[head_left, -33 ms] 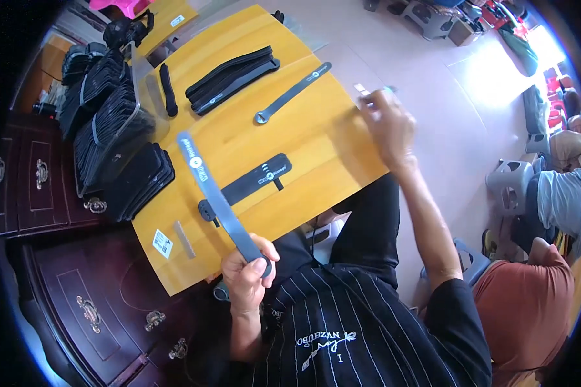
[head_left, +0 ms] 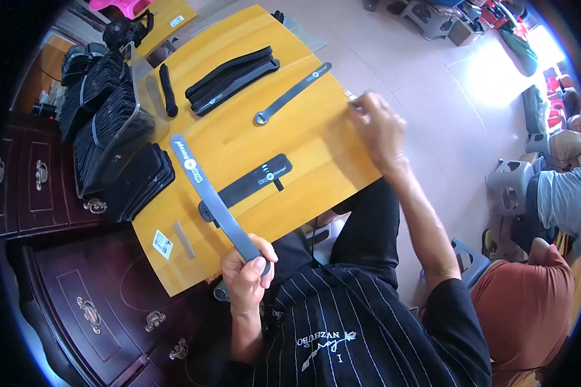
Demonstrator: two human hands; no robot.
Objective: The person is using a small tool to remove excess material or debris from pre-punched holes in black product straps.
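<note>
Fingers of the left hand (head_left: 246, 271) are clamped round the near end of a long grey strap (head_left: 210, 200), seemingly light and floppy, slanting over the yellow table (head_left: 316, 145), while the right hand (head_left: 379, 129) pinches something small at its far edge.

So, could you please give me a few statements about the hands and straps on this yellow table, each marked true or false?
1. The left hand grips one end of a long grey strap. True.
2. The right hand rests on the dark wooden drawers. False: it is at the far edge of the yellow table.
3. A short black strap lies flat on the table. True.
4. The clear bin at the left is filled with red cloths. False: it holds black straps.
5. The slim strap with a ring end is held in the air. False: it lies on the table.
</note>
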